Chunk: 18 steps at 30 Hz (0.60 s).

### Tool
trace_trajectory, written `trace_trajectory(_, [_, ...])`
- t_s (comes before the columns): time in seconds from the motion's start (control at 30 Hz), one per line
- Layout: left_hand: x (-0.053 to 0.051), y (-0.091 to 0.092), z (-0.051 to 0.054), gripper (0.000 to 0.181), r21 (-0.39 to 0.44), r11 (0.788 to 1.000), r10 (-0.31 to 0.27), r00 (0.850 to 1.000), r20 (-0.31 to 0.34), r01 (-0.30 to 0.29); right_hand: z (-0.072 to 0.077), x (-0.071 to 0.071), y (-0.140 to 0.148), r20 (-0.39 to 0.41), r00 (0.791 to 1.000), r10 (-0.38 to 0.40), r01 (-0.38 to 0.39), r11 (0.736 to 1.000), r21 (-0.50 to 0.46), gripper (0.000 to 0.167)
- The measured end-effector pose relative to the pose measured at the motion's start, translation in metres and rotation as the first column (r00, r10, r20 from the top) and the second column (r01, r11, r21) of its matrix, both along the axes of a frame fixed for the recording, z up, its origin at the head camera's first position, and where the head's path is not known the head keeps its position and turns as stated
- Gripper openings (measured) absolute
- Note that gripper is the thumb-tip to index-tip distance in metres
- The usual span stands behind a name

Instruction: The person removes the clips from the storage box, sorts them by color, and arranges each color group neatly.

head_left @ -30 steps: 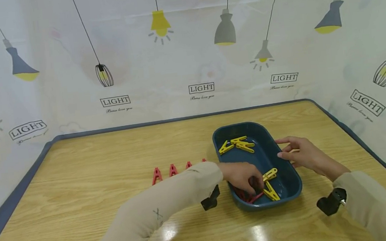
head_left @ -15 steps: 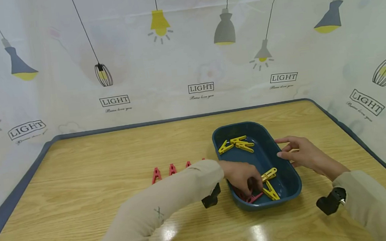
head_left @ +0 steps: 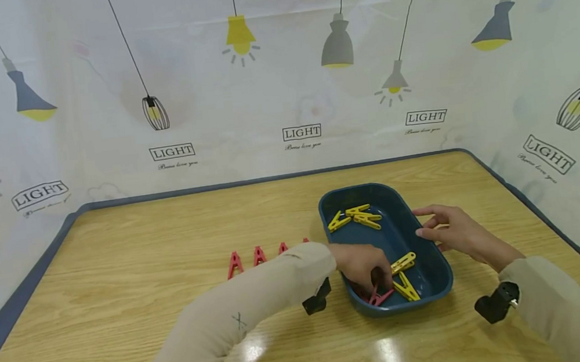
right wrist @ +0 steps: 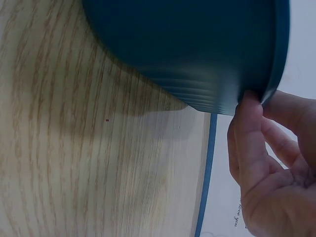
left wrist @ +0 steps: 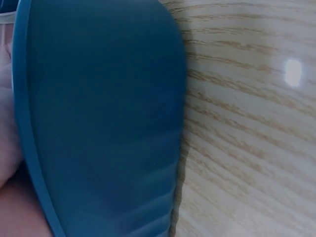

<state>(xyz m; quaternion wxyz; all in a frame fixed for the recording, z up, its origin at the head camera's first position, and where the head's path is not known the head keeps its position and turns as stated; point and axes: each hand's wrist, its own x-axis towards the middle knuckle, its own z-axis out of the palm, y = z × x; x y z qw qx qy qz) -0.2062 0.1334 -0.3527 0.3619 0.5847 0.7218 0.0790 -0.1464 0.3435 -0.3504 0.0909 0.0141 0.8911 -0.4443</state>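
A dark blue plastic basin point(head_left: 402, 307) stands on the table. My left hand point(head_left: 363, 264) reaches over its left rim, fingers curled down at a red clothespin point(head_left: 382, 298) near the front left corner; the fingertips are partly hidden. Beside that hand lie yellow clothespins point(head_left: 406, 287). Farther back in the basin are several more yellow clothespins point(head_left: 367, 220). My right hand point(head_left: 457, 232) pinches the basin's right rim between thumb and fingers, as the right wrist view also shows. In the left wrist view the basin's outer wall point(left wrist: 103, 118) hides most of the left hand.
Red clothespins point(head_left: 235, 264) stand in a row on the wooden table point(head_left: 144, 247) left of the basin, partly hidden behind the left sleeve point(head_left: 259, 294). A white cloth backdrop point(head_left: 230, 105) printed with lamps rises behind and beside the table.
My left hand has shifted slightly left and lower inside the basin, and more of the red clothespin shows under its fingers. The right hand keeps its place on the rim.
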Motion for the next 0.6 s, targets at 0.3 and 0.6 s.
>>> trace_trajectory(0.3, [-0.0009,-0.0009,0.0018,0.027,0.019,1.000,0.004,1.000,-0.025,-0.004,0.0012,0.0009,-0.0002,-0.001,1.000,0.001,-0.001,1.000,0.001,0.055])
trace_trajectory(0.6, [-0.0013,-0.0023,-0.0022,0.014,0.080,0.997,-0.008,0.997,-0.072,0.014,0.0017,0.0006,-0.0004,0.010,1.000,-0.007,0.007,1.000,0.000,0.055])
